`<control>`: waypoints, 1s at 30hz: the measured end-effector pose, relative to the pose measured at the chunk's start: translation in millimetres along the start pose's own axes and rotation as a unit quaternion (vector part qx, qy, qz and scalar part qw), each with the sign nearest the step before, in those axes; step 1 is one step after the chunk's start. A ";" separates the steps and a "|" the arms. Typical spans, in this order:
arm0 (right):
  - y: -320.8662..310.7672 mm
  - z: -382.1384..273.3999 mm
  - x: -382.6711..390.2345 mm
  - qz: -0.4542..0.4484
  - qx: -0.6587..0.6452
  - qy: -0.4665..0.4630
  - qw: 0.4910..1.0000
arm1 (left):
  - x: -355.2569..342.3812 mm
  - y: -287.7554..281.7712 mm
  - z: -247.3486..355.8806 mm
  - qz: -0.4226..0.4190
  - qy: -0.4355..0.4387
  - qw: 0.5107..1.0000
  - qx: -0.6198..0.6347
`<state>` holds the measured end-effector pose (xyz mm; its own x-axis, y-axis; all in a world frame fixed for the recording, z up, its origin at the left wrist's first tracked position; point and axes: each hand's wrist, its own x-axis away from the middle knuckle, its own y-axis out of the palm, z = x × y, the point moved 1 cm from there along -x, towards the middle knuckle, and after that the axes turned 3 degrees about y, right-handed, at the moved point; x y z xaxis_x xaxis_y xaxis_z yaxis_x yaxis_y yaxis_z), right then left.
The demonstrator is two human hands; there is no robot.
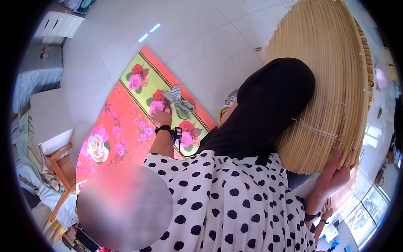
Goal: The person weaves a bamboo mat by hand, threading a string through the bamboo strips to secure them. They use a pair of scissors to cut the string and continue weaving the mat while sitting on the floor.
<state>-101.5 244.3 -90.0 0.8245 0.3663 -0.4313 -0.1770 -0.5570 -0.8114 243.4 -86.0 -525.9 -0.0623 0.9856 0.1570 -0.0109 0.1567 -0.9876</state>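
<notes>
On the flowered red and yellow-green sheet (121, 126), my left hand (160, 118) reaches down with its fingers bent around a dark reddish looped handle. What that handle belongs to is partly hidden. Beside it lie grey-handled scissors (184, 108), with a grey striped item (176, 91) touching them. To the right, a large mat of pale thin sticks (310, 50) leans against my black-trousered leg (268, 101). White string (321, 130) crosses its lower part. My right hand (333, 178) grips the mat's lower right edge, thumb on the near face.
Light tiled floor (201, 38) extends ahead. At the left stand a wooden chair (63, 180) heaped with cloth and a white drawer unit (58, 24). Another person's hand (326, 215) shows at the lower right. A small brown scrap (258, 49) lies near the mat.
</notes>
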 end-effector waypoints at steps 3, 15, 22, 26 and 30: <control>7.9 14.6 -2.1 -0.027 -0.005 0.009 1.000 | -20.2 57.4 -65.3 -0.112 0.011 0.992 0.051; 9.9 10.9 -16.4 -0.073 -0.041 0.004 0.996 | -35.1 -63.5 132.9 0.038 0.213 0.916 0.337; 6.5 14.2 -8.2 -0.073 -0.045 0.014 0.996 | -54.9 -192.0 206.8 0.073 0.427 0.838 0.331; 9.6 14.4 -7.8 -0.077 -0.038 -0.007 0.996 | -39.6 -220.3 177.3 -0.035 0.380 0.845 0.376; 11.7 11.4 -19.2 -0.077 -0.104 -0.022 0.991 | 65.8 -316.0 214.2 -0.153 0.445 0.773 0.427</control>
<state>-125.5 239.3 -95.8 0.8075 0.4890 -0.3299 0.0679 -0.6325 -0.7715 28.9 -84.1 -203.3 0.7797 0.6237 -0.0547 -0.5668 0.6660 -0.4850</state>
